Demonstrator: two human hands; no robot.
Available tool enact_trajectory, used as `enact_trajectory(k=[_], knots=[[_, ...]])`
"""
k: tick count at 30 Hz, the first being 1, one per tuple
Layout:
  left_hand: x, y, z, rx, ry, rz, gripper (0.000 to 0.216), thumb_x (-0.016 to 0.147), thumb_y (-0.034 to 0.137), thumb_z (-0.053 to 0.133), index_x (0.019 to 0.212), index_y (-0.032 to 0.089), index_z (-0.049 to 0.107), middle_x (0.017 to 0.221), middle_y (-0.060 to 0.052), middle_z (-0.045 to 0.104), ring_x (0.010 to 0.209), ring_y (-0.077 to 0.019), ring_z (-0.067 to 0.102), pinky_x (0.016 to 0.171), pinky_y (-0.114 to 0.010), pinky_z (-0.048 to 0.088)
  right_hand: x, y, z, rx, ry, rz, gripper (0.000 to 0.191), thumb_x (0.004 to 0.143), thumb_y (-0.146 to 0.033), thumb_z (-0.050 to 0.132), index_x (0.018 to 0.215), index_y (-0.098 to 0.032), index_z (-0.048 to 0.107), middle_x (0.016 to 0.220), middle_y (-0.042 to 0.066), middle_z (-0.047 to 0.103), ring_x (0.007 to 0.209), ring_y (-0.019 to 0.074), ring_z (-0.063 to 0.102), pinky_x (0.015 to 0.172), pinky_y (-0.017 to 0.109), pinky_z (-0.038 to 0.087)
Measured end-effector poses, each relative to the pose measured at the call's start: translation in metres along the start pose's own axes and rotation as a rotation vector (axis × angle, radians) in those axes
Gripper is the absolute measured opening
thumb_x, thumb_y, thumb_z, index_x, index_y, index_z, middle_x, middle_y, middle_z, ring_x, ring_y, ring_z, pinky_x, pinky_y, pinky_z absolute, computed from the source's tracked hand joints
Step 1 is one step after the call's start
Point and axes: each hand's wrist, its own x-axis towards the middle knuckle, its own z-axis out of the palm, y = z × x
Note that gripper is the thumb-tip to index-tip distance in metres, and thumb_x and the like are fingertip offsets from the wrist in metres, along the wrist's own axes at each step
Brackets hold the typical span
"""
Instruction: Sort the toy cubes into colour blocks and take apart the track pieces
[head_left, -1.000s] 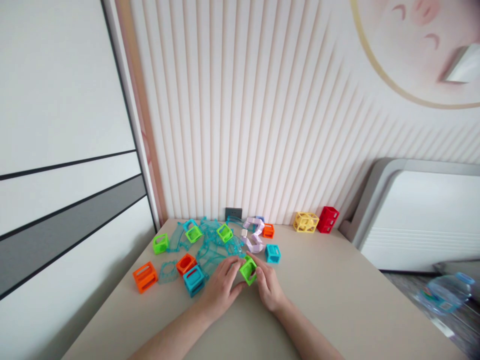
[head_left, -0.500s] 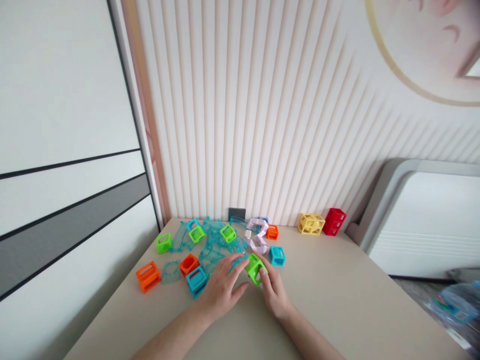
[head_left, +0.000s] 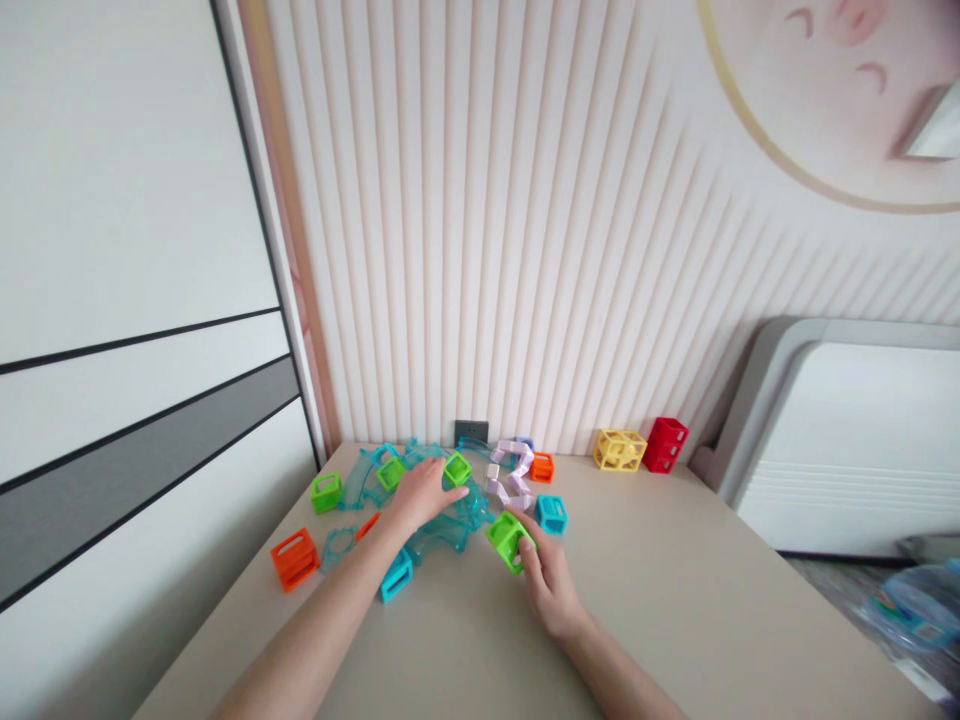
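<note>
My right hand (head_left: pixel 551 580) grips a green hollow block (head_left: pixel 505 541) above the near part of the table, its thumb on the block's right side. Farther out, my left hand (head_left: pixel 426 492) reaches over a pile of clear teal track pieces (head_left: pixel 442 535). The left thumb is spread to the right, apart from the fingers. Just right of that hand lies a second green block (head_left: pixel 457 468), and another green block (head_left: pixel 391 473) is to its left. Whether the left fingertips touch anything is hidden. Under the left forearm, a blue block (head_left: pixel 397 576) shows in part.
Orange blocks (head_left: pixel 295 559) and a green block (head_left: pixel 326 493) lie at the left. A lilac zigzag piece (head_left: pixel 516 480), an orange block (head_left: pixel 541 467) and a blue block (head_left: pixel 551 514) sit right of the pile. Yellow (head_left: pixel 620 450) and red (head_left: pixel 666 445) block pairs stand by the wall.
My left hand has left the green block in my right hand and moved forward and left over the pile. The right hand has kept its hold, nearly in place.
</note>
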Motion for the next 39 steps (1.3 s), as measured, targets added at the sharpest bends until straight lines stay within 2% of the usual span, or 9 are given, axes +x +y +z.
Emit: enact_trajectory(k=[5, 14, 20, 24, 28, 30, 33, 36, 39], knots=[[-0.005, 0.01, 0.003, 0.0, 0.016, -0.041, 0.034, 0.086, 0.037, 0.065, 0.113, 0.017, 0.061, 0.117, -0.016, 0.071, 0.112, -0.0312, 0.067, 0.092, -0.036, 0.048, 0.0, 0.001, 0.0, -0.005, -0.027, -0.027, 0.048, 0.103, -0.048, 0.039, 0.133, -0.02, 0.064, 0.125, 0.011, 0.072, 0.11, 0.0288, 0.07, 0.097, 0.041, 0.055], [-0.007, 0.021, 0.003, -0.101, 0.072, -0.096, 0.028, 0.093, 0.022, 0.048, 0.119, 0.015, 0.048, 0.122, -0.019, 0.069, 0.112, -0.0298, 0.067, 0.088, -0.035, 0.048, -0.001, 0.004, 0.001, -0.035, -0.02, -0.015, 0.047, 0.103, -0.047, 0.039, 0.134, -0.019, 0.062, 0.127, 0.011, 0.071, 0.112, 0.0284, 0.069, 0.098, 0.04, 0.055], [-0.006, 0.021, 0.0, -0.205, 0.034, -0.151, 0.023, 0.095, 0.026, 0.041, 0.113, 0.017, 0.051, 0.099, -0.015, 0.075, 0.098, -0.0316, 0.072, 0.081, -0.037, 0.048, 0.001, 0.002, 0.001, -0.042, -0.023, -0.01, 0.047, 0.103, -0.047, 0.041, 0.136, -0.019, 0.061, 0.125, 0.013, 0.072, 0.111, 0.028, 0.069, 0.098, 0.04, 0.054], [-0.006, 0.023, -0.003, -0.3, 0.026, -0.158, 0.019, 0.093, 0.03, 0.044, 0.102, 0.02, 0.057, 0.092, -0.011, 0.075, 0.099, -0.0333, 0.07, 0.088, -0.042, 0.046, 0.001, 0.003, 0.001, -0.03, -0.027, 0.0, 0.047, 0.103, -0.047, 0.041, 0.136, -0.02, 0.061, 0.127, 0.012, 0.071, 0.112, 0.028, 0.068, 0.1, 0.04, 0.053], [-0.006, 0.026, -0.009, -0.461, 0.098, -0.146, 0.015, 0.088, 0.028, 0.048, 0.095, 0.02, 0.058, 0.106, -0.013, 0.072, 0.114, -0.0329, 0.063, 0.099, -0.044, 0.042, 0.001, 0.006, 0.003, -0.002, 0.016, 0.044, 0.048, 0.102, -0.049, 0.042, 0.137, -0.021, 0.06, 0.131, 0.011, 0.069, 0.119, 0.029, 0.065, 0.101, 0.042, 0.052], [-0.009, 0.029, -0.015, -0.578, 0.137, -0.133, 0.016, 0.086, 0.029, 0.049, 0.096, 0.019, 0.057, 0.107, -0.013, 0.07, 0.113, -0.0311, 0.062, 0.098, -0.042, 0.044, 0.002, 0.008, 0.003, 0.013, 0.061, 0.083, 0.05, 0.102, -0.05, 0.044, 0.139, -0.021, 0.059, 0.134, 0.011, 0.067, 0.122, 0.0294, 0.063, 0.102, 0.043, 0.052], [-0.021, 0.036, -0.021, -0.796, 0.13, -0.1, 0.026, 0.089, 0.037, 0.043, 0.103, 0.018, 0.055, 0.096, -0.009, 0.07, 0.092, -0.0262, 0.069, 0.084, -0.039, 0.052, 0.004, 0.012, 0.003, 0.046, 0.138, 0.125, 0.052, 0.101, -0.05, 0.044, 0.144, -0.021, 0.054, 0.136, 0.011, 0.064, 0.12, 0.0276, 0.063, 0.102, 0.042, 0.052], [-0.046, 0.045, -0.019, -0.987, 0.079, -0.056, 0.039, 0.094, 0.046, 0.034, 0.113, 0.016, 0.05, 0.093, -0.007, 0.07, 0.078, -0.022, 0.07, 0.071, -0.036, 0.055, 0.005, 0.019, 0.005, 0.098, 0.177, 0.132, 0.053, 0.102, -0.049, 0.043, 0.146, -0.021, 0.05, 0.134, 0.012, 0.065, 0.108, 0.0242, 0.067, 0.092, 0.037, 0.056], [-0.076, 0.051, -0.01, -1.13, 0.016, -0.031, 0.049, 0.092, 0.055, 0.045, 0.121, 0.017, 0.047, 0.086, -0.004, 0.069, 0.068, -0.0197, 0.069, 0.065, -0.034, 0.055, 0.006, 0.029, 0.008, 0.144, 0.206, 0.123, 0.05, 0.102, -0.048, 0.044, 0.144, -0.023, 0.053, 0.131, 0.011, 0.067, 0.107, 0.0243, 0.067, 0.089, 0.037, 0.058]])
